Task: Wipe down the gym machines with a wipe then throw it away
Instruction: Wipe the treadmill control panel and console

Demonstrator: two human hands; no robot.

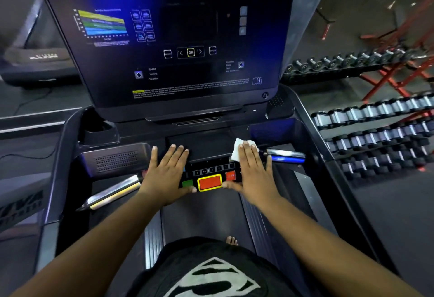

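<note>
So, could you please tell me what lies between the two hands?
In the head view, the treadmill's button panel with its big red button lies between the left hand and right hand.

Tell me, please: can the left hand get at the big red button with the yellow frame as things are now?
Probably yes. The left hand lies flat just beside the red button, its thumb almost at the yellow frame, and nothing stands between them.

The treadmill console screen (178, 38) shows "OK" in a yellow-edged box between two arrows, and lower left the words "Speed", "Incline" and "Calories". On the button panel (211, 174) near the hands one small key reads "10". The rest of the print is too blurred to read.
</note>
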